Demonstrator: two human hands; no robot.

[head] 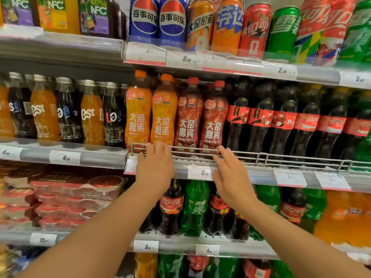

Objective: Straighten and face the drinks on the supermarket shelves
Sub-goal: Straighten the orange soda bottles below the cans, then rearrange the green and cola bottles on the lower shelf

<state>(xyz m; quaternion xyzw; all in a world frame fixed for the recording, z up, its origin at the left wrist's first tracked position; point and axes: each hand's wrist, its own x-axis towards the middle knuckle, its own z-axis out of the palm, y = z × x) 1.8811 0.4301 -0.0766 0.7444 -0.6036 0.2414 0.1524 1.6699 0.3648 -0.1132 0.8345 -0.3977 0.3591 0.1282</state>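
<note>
Orange bottles (pixel 151 111) faced; both hands, left hand (pixel 154 167) and right hand (pixel 230 177), flat-fingered, empty at wire rail (pixel 281 157); next nudge labels square.

Above the left fingertips (pixel 158 146), orange bottles (pixel 138 117) read "DAYAO 大窑橙诺". Above the right fingertips (pixel 223 150), red bottles (pixel 213 121) read "大窑嘉宾". Top-shelf blue cans (pixel 144 19) read "百事可乐".

2 orange bottles (pixel 138 111), 2 red-brown bottles (pixel 188 117), 2 blue cans (pixel 144 19), 2 hands (pixel 154 165).
</note>
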